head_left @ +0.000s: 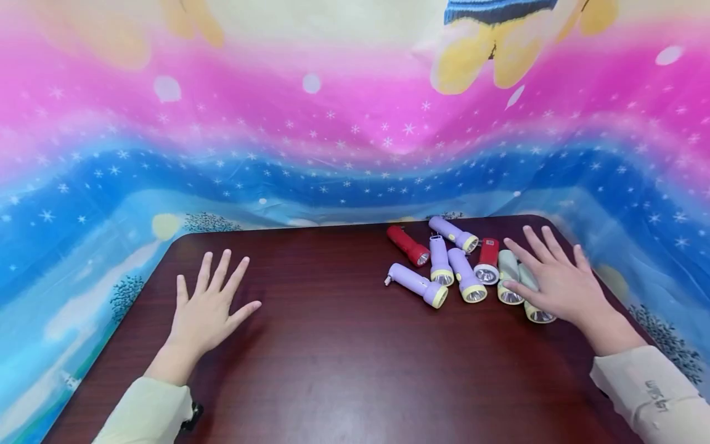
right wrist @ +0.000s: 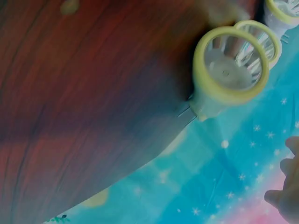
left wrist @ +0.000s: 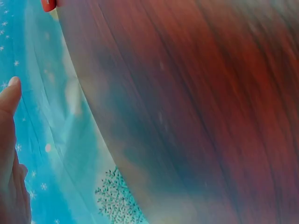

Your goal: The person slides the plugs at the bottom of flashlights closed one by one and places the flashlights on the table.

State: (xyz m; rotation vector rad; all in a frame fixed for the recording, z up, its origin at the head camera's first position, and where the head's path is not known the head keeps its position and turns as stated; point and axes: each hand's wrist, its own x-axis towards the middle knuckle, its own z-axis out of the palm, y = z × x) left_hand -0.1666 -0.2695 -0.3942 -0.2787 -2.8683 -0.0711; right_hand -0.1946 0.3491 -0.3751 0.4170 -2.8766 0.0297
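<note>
Looks unstarted: eight torches (head_left: 465, 271) loose near table's (head_left: 333, 357) far right corner, none held, left hand (head_left: 205, 311) spread wide near left edge, right hand (head_left: 561, 285) spread over green pair (head_left: 508, 266), all handling apparently left.

Flashlights (head_left: 465, 272) on reddish-brown table (head_left: 333, 370)

Purple flashlights (head_left: 410, 282), red flashlights (head_left: 489, 253), grey-green flashlights (head_left: 508, 270), lying close together

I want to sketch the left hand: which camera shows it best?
The head view: there the left hand shows whole, uncovered. The left wrist view catches only part, at its left edge; the right wrist view, none.
</note>
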